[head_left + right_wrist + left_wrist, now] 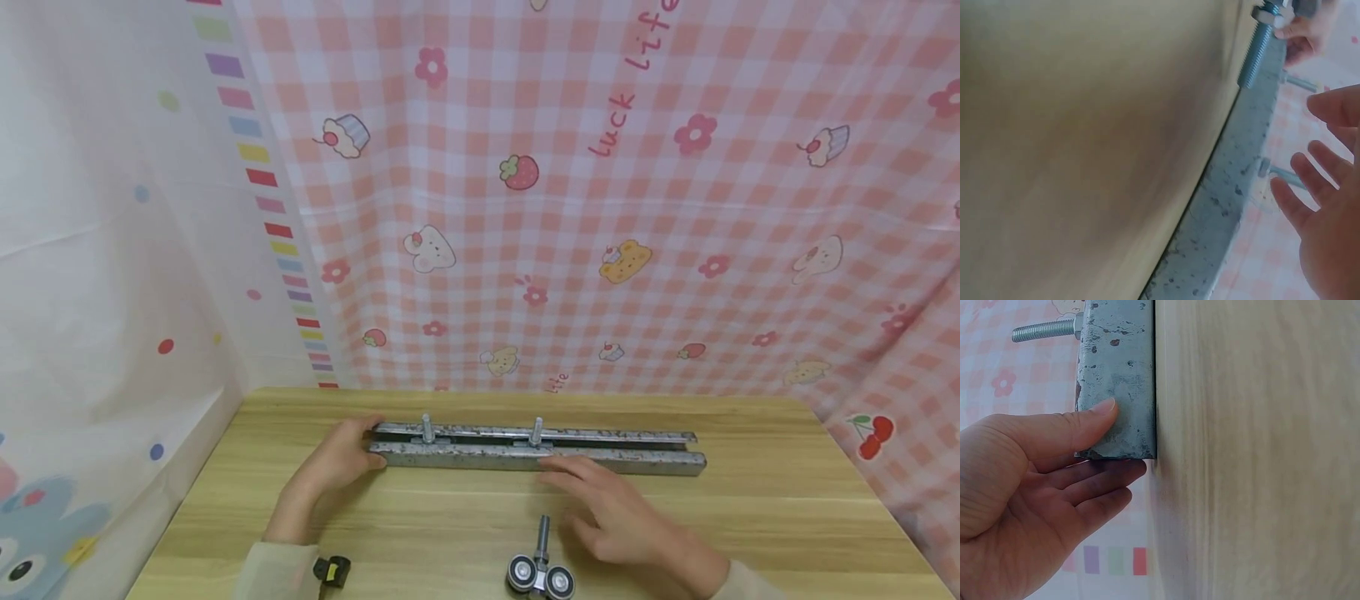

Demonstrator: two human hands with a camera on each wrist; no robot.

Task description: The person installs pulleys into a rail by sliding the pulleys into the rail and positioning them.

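Your left hand [343,457] pinches the near end of the metal rail [615,460], thumb flat on the wall that faces you and the other fingers around the end; where your index finger lies is partly hidden behind thumb and metal. From that grip the rail stretches away to your right along the table [435,508]. The left wrist view cuts it off at the top.

Just right of the grip stands one upright bolt [427,429], and farther along, a second bolt [537,431]; the plates at their feet sit down in the slot, mostly hidden by the rail's near wall.

Your right hand [618,517] is spread and holds nothing, its fingertips at the rail's near side by the second bolt. Whether they touch the metal, you cannot tell from either view.

On your side of the rail, beside your right thumb, is a roller trolley [522,572] with its own bolt pointing up, its underside lost at the frame's bottom edge. Below your left grip, against the sleeve [279,571], lies a small black piece [339,570] with a yellow patch, too small to identify.
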